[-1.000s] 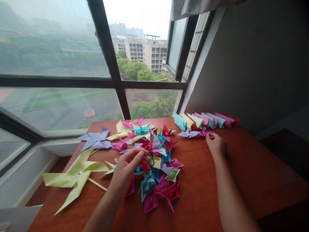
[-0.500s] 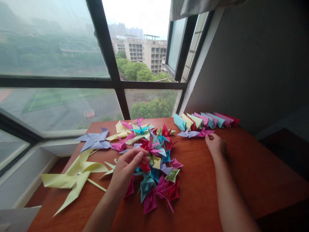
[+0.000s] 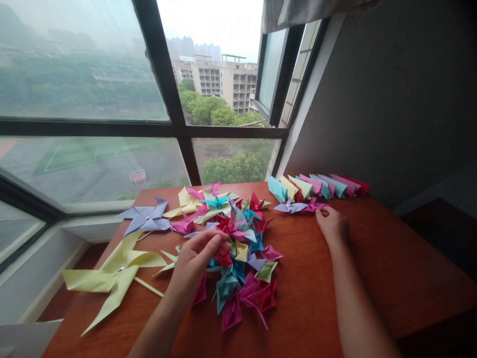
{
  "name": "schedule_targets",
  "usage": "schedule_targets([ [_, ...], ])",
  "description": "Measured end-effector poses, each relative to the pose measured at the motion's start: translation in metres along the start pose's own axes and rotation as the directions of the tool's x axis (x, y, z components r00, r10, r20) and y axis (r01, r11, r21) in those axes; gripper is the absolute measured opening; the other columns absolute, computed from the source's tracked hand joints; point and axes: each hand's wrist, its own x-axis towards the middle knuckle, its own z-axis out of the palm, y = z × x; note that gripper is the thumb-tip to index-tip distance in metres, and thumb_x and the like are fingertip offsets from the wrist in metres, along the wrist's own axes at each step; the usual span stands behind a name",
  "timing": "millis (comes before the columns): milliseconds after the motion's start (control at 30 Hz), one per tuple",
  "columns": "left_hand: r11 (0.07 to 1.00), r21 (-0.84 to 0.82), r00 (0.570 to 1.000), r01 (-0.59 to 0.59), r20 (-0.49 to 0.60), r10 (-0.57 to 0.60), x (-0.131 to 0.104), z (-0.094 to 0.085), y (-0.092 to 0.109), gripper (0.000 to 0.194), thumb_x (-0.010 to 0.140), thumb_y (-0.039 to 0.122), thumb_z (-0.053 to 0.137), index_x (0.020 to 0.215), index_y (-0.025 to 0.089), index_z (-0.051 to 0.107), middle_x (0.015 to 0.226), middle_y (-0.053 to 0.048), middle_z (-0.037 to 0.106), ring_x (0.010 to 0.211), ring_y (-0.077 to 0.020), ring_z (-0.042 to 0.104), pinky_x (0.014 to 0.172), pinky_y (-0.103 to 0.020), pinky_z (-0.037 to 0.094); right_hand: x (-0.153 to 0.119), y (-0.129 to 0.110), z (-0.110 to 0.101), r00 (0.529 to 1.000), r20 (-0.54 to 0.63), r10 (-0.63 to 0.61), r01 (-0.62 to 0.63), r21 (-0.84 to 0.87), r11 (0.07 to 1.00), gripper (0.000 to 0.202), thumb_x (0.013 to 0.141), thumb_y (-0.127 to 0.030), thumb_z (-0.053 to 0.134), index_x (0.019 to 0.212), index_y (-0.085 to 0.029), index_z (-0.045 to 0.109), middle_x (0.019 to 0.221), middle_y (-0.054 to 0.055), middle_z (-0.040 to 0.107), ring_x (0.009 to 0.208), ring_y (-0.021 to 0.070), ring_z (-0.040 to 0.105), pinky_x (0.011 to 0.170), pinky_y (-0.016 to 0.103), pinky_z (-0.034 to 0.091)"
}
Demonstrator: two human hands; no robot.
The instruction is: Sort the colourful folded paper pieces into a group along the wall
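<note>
The small magenta folded-paper crane (image 3: 316, 205) lies beside a lilac one (image 3: 289, 206) on the reddish-brown wooden table (image 3: 301, 278), its near tip pinched by the right hand (image 3: 331, 223). Behind stands a row of colourful folded papers (image 3: 320, 186). The left hand (image 3: 204, 248), fingers curled (whether gripping anything, I cannot tell), hovers over the multicoloured crane pile (image 3: 242, 268).

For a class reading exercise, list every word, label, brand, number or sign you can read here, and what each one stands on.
There are none that can be read.
The heaped folded papers, standing paper row, yellow pinwheel, purple pinwheel and table show no lettering.
The buildings outside are too small and hazy to tell.
</note>
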Motion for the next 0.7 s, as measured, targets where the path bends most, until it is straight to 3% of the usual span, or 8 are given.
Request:
schedule_targets([
  [700, 0.999, 0.036, 1.0, 0.008, -0.017, -0.007, -0.0012, 0.0024, 0.0011, 0.02, 0.082, 0.035, 0.074, 0.087, 0.016, 0.077, 0.074, -0.006, 0.075, 0.069, -0.0175, 0.066, 0.06, -0.023, 0.054, -0.0009, -0.0026, -0.0042, 1.0, 0.031, -0.003, 0.004, -0.032, 0.999, 0.016, 0.081, -0.033, 0.064, 0.086, -0.025, 0.077, 0.087, 0.006, 0.077, 0.069, 0.0199, 0.064, 0.055, 0.028, 0.034],
])
